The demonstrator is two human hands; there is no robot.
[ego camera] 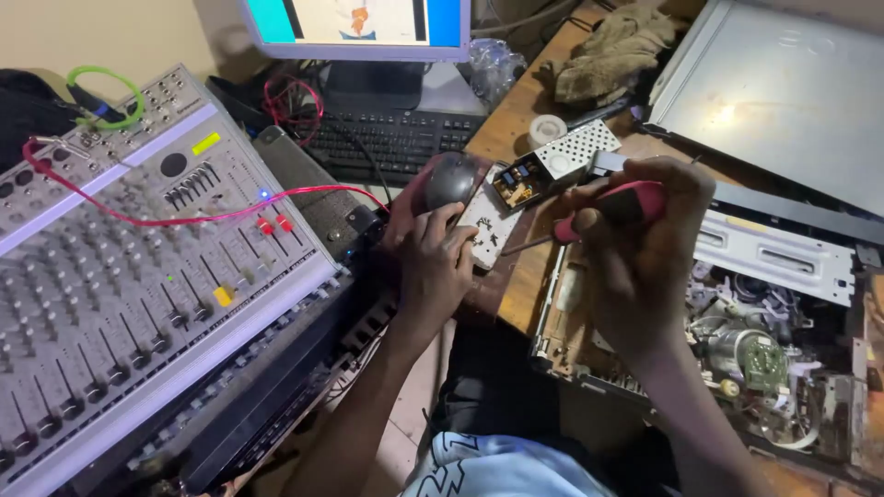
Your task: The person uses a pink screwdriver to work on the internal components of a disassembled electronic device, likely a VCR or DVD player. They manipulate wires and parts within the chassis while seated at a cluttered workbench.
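**Screwdriver over an opened player, left hand at the mouse**

A grey audio mixing console point(120, 267) fills the left side, tilted, its rows of faders and knobs facing up; a red cable point(184, 219) loops across it and a green cable point(106, 87) curls at its top corner. On the right of the wooden table point(502, 129) lies a detached grey metal cover point(783, 92), and below it sits the opened disc or tape player chassis point(764, 359), with its mechanism and a small green circuit board exposed. At the top stand a computer monitor point(359, 23) and, before it, a black keyboard point(387, 138). A crumpled rag point(612, 51) rests near the cover.

Between console and chassis lies a small power supply board in a perforated metal casing point(552, 166), with a roll of white tape point(548, 129) just behind it.

The right hand point(645, 248) is closed around a red-handled screwdriver point(599, 212), held above the chassis's left edge, its shaft pointing left. The left hand point(433, 267) is loosely curled, fingertips touching a dark computer mouse point(451, 179) beside the board.
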